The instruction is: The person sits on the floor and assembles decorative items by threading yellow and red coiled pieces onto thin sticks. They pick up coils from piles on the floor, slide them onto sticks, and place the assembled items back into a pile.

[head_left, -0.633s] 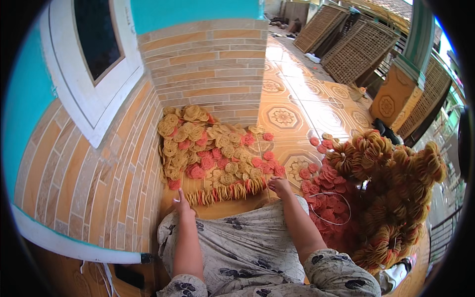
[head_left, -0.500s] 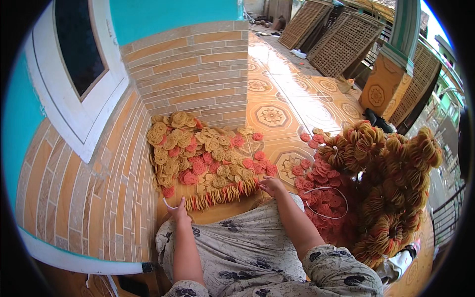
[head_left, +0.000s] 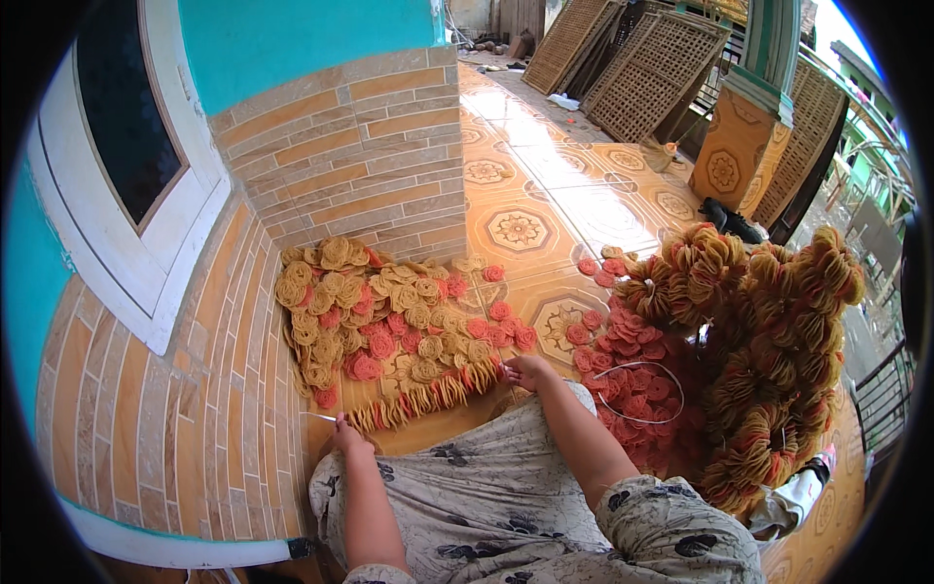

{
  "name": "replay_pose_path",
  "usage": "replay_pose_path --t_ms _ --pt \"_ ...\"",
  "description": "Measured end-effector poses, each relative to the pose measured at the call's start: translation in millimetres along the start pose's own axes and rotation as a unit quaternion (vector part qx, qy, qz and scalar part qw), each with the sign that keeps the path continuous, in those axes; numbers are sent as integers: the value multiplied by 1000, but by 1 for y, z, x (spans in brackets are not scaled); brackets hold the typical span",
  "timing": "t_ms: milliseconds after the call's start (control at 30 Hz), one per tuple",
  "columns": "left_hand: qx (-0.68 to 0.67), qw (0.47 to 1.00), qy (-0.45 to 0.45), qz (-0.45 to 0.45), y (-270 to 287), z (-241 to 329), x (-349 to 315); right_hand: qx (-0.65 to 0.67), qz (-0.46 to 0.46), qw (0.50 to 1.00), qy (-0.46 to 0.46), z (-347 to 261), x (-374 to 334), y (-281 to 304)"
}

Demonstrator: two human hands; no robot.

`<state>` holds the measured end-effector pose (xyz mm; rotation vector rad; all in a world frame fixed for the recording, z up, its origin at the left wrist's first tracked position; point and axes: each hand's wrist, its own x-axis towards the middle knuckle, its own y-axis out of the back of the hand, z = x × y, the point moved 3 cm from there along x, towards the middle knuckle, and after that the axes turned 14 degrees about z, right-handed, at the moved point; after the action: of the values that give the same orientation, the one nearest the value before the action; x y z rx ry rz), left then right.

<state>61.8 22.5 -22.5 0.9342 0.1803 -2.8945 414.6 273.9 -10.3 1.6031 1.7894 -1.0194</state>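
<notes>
— What's the left hand (head_left: 345, 438) doing?

— It is closed around the end of a thin white string (head_left: 321, 417), low by the brick wall (head_left: 175, 389). A row of threaded crackers (head_left: 428, 397) runs from just beside it across to the right hand (head_left: 525, 370).

— And the right hand?

— Its fingers are pinched at the far end of that row, touching the last crackers. I can't tell whether it grips the string itself there.

— Where do the crackers sit?

— The threaded row lies on the tiled floor (head_left: 545, 204) just in front of the person's lap, along the near edge of a loose pile of crackers (head_left: 379, 311), yellow and pink rounds spread against the wall.

— Anything else close by?

— To the right, pink crackers (head_left: 623, 380) lie scattered with a loop of white string (head_left: 642, 389) on top, and beyond them stands a big heap of strung bundles (head_left: 769, 350). Woven lattice panels (head_left: 652, 68) lean at the far end of the floor.
</notes>
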Motion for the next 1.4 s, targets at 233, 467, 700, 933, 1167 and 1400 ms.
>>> replay_pose_path --t_ms 233,467,700,933,1167,1400 --pt "-75 993 60 -71 -5 -14 30 85 14 995 53 7 29 6" --pt "32 998 52 -14 -2 -12 40 -97 95 969 205 5 33 -5" --pt "64 997 44 -4 -1 -6 33 -108 116 954 256 -14 -19 -17" --pt "3 1000 -24 -16 -7 -9 81 51 -192 909 367 -14 -88 -39" --pt "-53 998 26 -16 -8 -12 90 -130 27 971 200 -2 -36 -17" --pt "130 921 -348 -119 -16 47 -15 -47 -2 935 351 -8 -46 -35"
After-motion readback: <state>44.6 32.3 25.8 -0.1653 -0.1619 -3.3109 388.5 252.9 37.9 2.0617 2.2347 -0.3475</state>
